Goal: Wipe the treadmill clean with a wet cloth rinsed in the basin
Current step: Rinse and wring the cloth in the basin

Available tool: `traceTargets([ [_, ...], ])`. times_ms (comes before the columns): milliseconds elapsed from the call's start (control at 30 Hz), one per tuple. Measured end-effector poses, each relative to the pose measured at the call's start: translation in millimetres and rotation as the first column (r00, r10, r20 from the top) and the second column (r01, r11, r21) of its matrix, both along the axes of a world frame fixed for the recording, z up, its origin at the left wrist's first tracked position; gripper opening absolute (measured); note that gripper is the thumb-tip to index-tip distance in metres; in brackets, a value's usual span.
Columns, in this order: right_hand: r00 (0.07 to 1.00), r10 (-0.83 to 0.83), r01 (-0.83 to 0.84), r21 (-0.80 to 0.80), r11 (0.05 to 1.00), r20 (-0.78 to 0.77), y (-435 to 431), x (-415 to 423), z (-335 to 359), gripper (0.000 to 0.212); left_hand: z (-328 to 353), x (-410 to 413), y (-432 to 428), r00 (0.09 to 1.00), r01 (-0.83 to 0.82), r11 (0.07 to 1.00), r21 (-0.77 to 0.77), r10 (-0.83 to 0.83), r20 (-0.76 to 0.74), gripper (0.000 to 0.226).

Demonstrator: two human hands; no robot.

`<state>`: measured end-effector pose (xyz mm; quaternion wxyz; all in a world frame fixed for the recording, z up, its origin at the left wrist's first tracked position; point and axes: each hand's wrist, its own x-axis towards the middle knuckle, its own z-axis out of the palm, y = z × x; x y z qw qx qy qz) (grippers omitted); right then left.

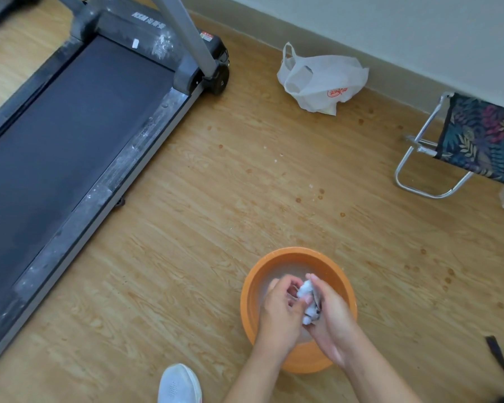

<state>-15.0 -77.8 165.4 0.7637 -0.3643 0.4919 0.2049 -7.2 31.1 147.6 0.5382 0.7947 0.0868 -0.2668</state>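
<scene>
So both hands are right over the orange basin [252, 282]: the left hand [280, 306] and right hand [330, 314] have their fingers curled tight round a bunched-up white cloth [308, 299], squeezed between them just above the cloudy water. The dusty treadmill [70, 126] sits well off to the basin's left. A white plastic bag [320, 80] and folding stool [474, 141] are beyond the basin by the wall, and a white shoe [179, 385] is near its front-left side.
</scene>
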Motion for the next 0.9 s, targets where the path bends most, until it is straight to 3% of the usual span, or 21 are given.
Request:
traceTargets([
  [133,0.972,0.215,-0.184,-0.269,0.945,0.091,-10.7,-19.0,6.3,0.020,-5.6,-2.6,9.4,0.996,-0.078,0.997,-0.005,0.078,-0.043,0.011],
  [300,0.901,0.431,-0.281,-0.675,0.682,0.060,-17.4,-35.8,8.0,0.015,-3.0,-15.1,13.5,0.994,-0.083,0.992,0.092,0.076,0.072,0.023],
  [367,0.879,0.475,-0.292,-0.739,0.607,0.042,-15.4,-39.6,9.0,0.018,-0.2,-20.7,13.4,0.989,-0.034,0.987,0.159,0.010,0.147,0.025],
  [467,0.877,0.478,-0.272,-0.763,0.587,0.055,-11.8,-41.9,11.0,0.016,5.3,-24.4,11.0,0.983,0.017,0.978,0.206,-0.054,0.173,0.024],
  [533,0.896,0.440,-0.255,-0.745,0.616,0.057,-12.4,-42.8,9.1,0.015,10.9,-23.6,7.6,0.993,0.004,0.992,0.124,-0.018,0.117,0.028],
  [667,0.954,0.282,-0.183,-0.549,0.815,0.101,-21.9,-34.4,17.1,0.002,29.5,-21.0,-4.1,0.989,-0.052,0.978,-0.203,0.023,-0.144,0.025],
  [800,0.955,0.280,-0.200,-0.491,0.848,0.094,-33.9,-28.8,24.3,0.005,32.6,-17.8,-0.9,0.987,-0.083,0.979,-0.188,0.054,-0.154,0.014],
  [900,0.975,0.212,-0.153,-0.475,0.867,0.071,-38.0,-29.9,21.7,0.007,27.3,-14.0,2.3,0.998,-0.021,0.992,-0.123,0.013,-0.064,0.013],
])
